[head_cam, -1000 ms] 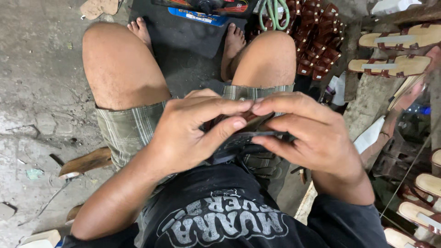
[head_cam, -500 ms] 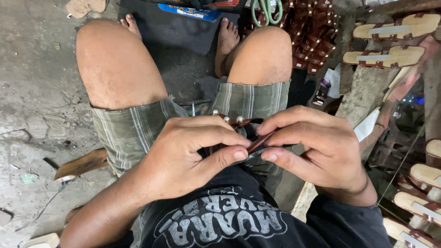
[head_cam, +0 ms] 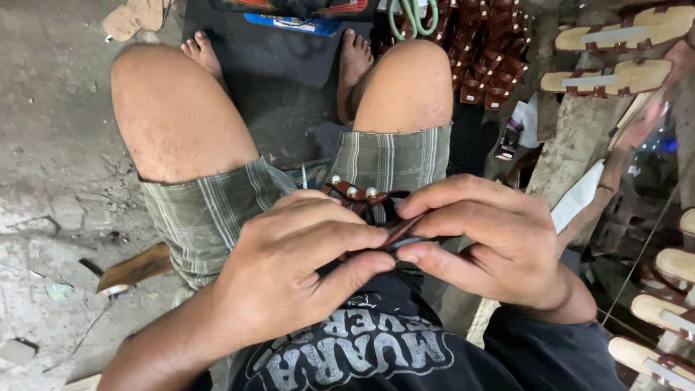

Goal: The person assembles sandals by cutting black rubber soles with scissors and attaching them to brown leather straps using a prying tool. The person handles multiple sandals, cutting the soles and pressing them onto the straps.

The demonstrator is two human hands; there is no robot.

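Observation:
I sit on the floor with my knees up, both hands together over my lap. My left hand and my right hand pinch a brown leather sandal strap between thumbs and fingers. The strap carries three round silver studs and loops out above my fingers. Most of it is hidden inside my hands, so its full shape cannot be seen.
A pile of brown straps lies by my right foot, with green-handled scissors beside it. Tan sandal soles rest on a wooden block at right, more soles lower right. A wooden piece lies on the concrete left.
My hands have shifted slightly and the studded part of the strap now shows above my fingers. The view has dipped closer to my lap.

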